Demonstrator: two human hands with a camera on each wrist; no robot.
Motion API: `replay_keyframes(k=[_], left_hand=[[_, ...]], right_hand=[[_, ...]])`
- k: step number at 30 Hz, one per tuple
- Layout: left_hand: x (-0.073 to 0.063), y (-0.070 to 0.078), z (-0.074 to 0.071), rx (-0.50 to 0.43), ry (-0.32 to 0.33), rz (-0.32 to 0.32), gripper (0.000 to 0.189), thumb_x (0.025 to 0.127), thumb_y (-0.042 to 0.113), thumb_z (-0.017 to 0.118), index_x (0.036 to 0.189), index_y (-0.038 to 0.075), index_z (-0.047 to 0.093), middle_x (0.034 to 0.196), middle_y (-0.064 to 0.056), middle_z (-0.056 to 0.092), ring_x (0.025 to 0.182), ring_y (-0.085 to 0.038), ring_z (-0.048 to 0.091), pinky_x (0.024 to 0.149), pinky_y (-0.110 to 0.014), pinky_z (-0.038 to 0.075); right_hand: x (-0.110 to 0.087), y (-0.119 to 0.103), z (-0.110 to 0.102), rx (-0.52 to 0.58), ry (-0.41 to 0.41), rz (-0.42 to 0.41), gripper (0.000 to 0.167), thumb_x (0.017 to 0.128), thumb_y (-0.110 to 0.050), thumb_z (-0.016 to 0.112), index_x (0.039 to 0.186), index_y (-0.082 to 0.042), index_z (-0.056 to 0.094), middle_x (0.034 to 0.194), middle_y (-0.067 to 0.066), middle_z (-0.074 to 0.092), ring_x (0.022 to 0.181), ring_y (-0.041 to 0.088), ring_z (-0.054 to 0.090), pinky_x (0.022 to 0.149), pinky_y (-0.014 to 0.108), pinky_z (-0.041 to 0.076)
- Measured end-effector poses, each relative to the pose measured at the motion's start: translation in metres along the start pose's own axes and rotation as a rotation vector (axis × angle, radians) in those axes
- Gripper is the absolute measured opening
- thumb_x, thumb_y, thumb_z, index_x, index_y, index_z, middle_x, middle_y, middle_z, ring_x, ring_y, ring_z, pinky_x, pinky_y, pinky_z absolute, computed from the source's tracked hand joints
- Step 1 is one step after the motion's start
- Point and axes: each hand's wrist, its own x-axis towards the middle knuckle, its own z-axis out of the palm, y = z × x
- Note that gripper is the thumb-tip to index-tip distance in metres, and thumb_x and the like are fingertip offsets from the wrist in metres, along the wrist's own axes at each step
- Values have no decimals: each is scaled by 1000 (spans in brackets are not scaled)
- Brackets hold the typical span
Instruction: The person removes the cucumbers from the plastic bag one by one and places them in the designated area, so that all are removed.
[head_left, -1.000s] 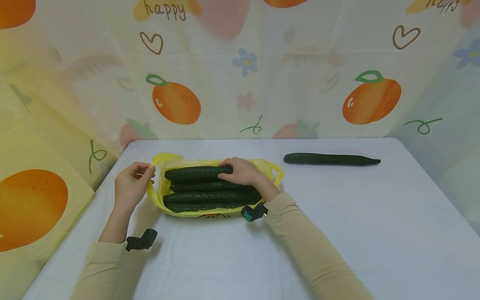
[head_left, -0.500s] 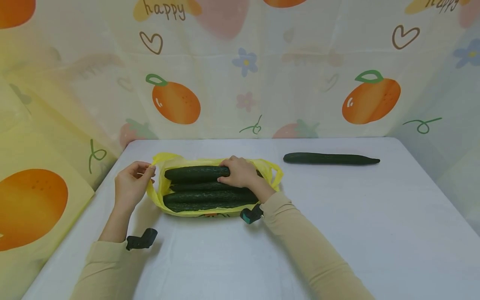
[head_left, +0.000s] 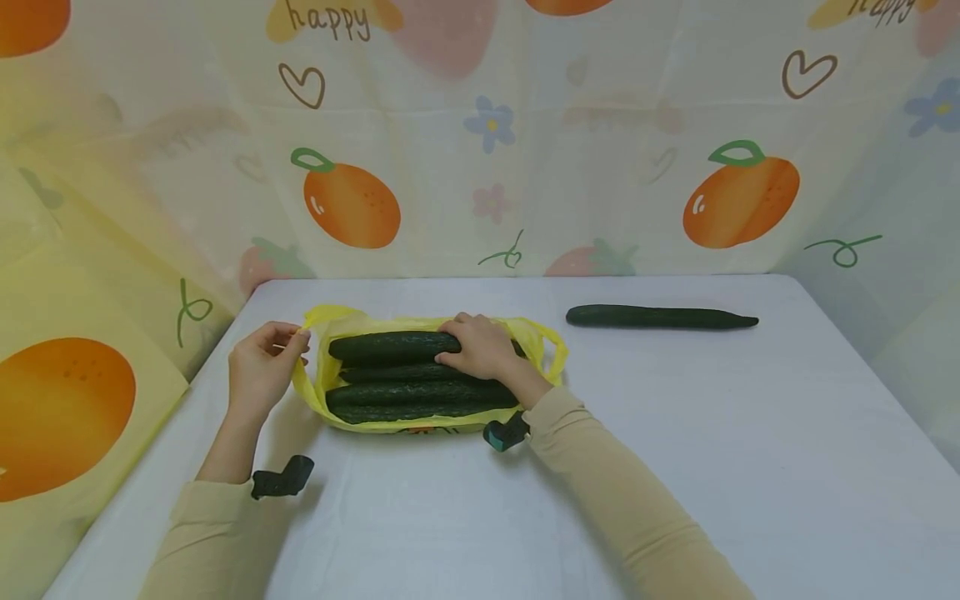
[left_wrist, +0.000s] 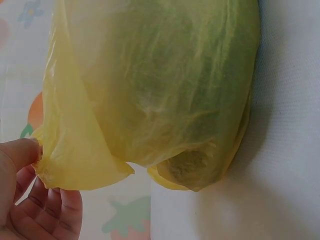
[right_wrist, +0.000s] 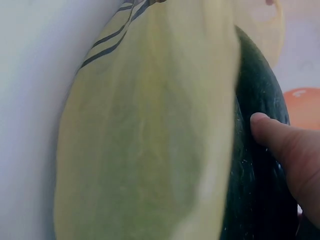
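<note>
The right hand [head_left: 483,346] hides part of the bagged cucumber [head_left: 393,347] nearest the counter's [head_left: 420,508] far edge. Its near edge is cut off.

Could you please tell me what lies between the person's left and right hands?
In the head view, the left part of the open yellow bag, with cucumbers inside, lies between the left hand and the right hand.

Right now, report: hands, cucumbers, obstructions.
Left hand pinches yellow bag. Right hand grips rear cucumber inside it. Loose cucumber lies on table, right of bag. No obstruction seen.
</note>
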Motion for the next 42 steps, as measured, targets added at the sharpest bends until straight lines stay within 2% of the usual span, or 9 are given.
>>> replay_keyframes(k=[6, 14, 23, 31, 36, 42], left_hand=[[0, 0, 0, 2, 10, 5, 29, 89, 32, 60, 95, 5, 65, 69, 16, 57, 54, 4, 57, 50, -13, 48], [0, -1, -2, 1, 21, -5, 29, 88, 33, 60, 96, 5, 65, 67, 20, 56, 55, 5, 57, 51, -12, 47], [0, -2, -3, -17, 12, -15, 30, 88, 33, 60, 96, 5, 64, 67, 22, 56, 56, 5, 57, 52, -12, 47], [0, -4, -3, -21, 21, -10, 29, 88, 32, 60, 96, 5, 64, 65, 23, 56, 56, 6, 57, 51, -11, 47], [0, -6, -3, -29, 35, -5, 26, 88, 30, 60, 94, 5, 64, 63, 24, 55, 56, 6, 56, 50, -11, 46], [1, -6, -4, -14, 40, 6, 21, 89, 24, 59, 96, 5, 65, 62, 26, 54, 55, 6, 55, 48, -12, 44]], right_hand=[[-2, 1, 0, 12, 1, -30, 48, 88, -44, 57, 129, -18, 53, 122, 2, 56, 96, 22, 58, 75, 35, 50], [-4, 2, -1, 84, -22, -41, 49, 90, -39, 56, 133, -16, 48, 128, 4, 55, 110, 22, 56, 91, 39, 46], [-10, 5, -4, 132, 47, -71, 49, 90, -37, 57, 133, -14, 48, 122, 6, 57, 103, 22, 58, 86, 36, 49], [-13, 0, -8, 201, 100, -107, 50, 90, -35, 58, 133, -12, 48, 123, 7, 56, 108, 22, 56, 90, 37, 47], [-14, -5, -12, 200, 132, -146, 49, 89, -34, 60, 131, -11, 49, 121, 6, 58, 105, 22, 57, 88, 36, 48], [-14, -9, -15, 200, 155, -153, 48, 88, -34, 61, 130, -12, 50, 119, 4, 58, 104, 20, 57, 88, 34, 48]])
